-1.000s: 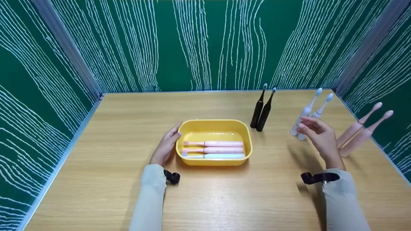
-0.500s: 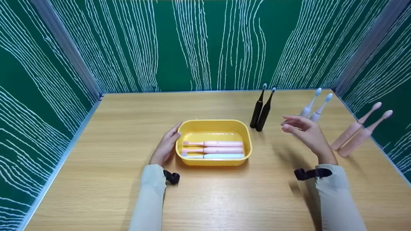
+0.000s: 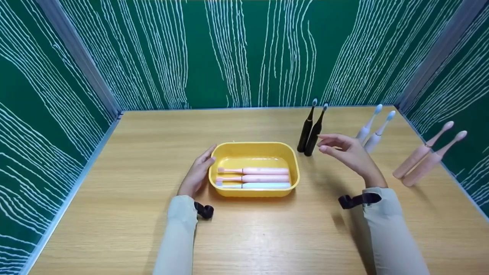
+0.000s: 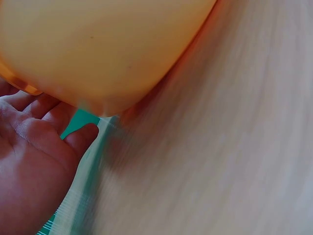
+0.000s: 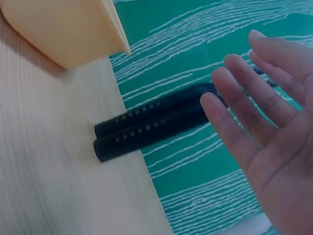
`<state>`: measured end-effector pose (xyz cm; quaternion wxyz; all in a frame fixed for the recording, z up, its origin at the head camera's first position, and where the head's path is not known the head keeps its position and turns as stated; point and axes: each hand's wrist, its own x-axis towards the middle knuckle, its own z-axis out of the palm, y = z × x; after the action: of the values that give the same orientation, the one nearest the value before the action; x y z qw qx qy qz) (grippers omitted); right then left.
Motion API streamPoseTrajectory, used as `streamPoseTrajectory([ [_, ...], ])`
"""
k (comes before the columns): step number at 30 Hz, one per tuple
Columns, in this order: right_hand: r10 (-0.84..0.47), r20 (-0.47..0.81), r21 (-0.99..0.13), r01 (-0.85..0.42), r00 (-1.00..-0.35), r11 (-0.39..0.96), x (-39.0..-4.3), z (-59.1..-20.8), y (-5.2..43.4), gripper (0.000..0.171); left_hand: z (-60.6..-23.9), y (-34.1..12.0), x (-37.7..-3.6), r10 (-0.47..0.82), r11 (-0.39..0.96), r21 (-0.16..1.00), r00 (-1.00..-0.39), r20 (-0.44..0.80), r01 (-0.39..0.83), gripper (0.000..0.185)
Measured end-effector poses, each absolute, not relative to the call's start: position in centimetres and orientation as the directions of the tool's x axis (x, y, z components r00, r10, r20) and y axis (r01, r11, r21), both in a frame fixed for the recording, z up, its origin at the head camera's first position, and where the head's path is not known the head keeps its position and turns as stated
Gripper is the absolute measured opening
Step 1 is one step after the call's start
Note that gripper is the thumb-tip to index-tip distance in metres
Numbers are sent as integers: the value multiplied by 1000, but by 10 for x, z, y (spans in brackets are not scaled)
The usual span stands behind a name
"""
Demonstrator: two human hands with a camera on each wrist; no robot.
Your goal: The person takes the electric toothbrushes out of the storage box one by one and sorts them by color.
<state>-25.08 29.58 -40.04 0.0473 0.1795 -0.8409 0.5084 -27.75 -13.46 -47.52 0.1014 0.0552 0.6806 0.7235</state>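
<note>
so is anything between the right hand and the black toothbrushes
Nothing visible. The right hand hovers open just right of the two black toothbrushes, fingers pointing at them with only bare table and air between. The white toothbrushes stand behind the hand, out of the way.

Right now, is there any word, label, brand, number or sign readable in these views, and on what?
None can be read.
Yellow tray: no print shows.
Black toothbrushes: only rows of small dots, no letters.
Toothbrushes in the tray: no marking visible.
Green walls: white wavy lines only.
</note>
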Motion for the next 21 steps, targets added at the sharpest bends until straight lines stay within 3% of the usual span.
streamPoseTrajectory([
  [21, -417, 104, -803, -323, -903, 500, -273, -387, 252, 40, -477, -134, -278, 225, -71, 997, -974, -18, -34, 52],
])
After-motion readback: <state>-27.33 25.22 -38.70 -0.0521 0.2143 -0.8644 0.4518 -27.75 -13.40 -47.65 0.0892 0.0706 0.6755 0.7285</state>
